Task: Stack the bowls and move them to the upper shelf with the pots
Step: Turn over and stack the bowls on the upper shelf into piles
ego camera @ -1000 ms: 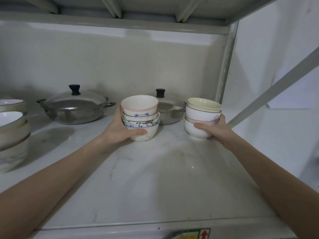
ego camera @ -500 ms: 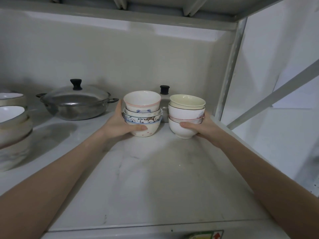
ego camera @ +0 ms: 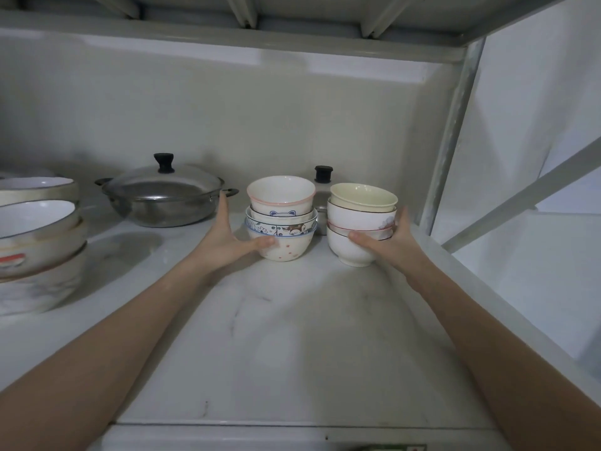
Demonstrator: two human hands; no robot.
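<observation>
Two stacks of small bowls stand side by side on the white shelf [ego camera: 292,336]. The left stack [ego camera: 281,219] has a pink-rimmed bowl on top and cartoon-patterned bowls below; my left hand [ego camera: 227,239] wraps its left side, thumb across the bottom bowl. The right stack [ego camera: 361,219] has a cream bowl on top and white bowls under it; my right hand [ego camera: 390,245] holds its right side, thumb on the front. A lidded steel pot [ego camera: 162,196] sits at the back left. A second pot [ego camera: 322,190] is mostly hidden behind the stacks.
Large stacked bowls [ego camera: 35,242] fill the shelf's left end. A metal upright [ego camera: 452,135] and a diagonal brace [ego camera: 527,196] bound the right side. Another shelf [ego camera: 227,30] hangs low overhead.
The right stack has slid left, closing on the left stack, and now hides most of the second pot. The left stack has barely moved.
</observation>
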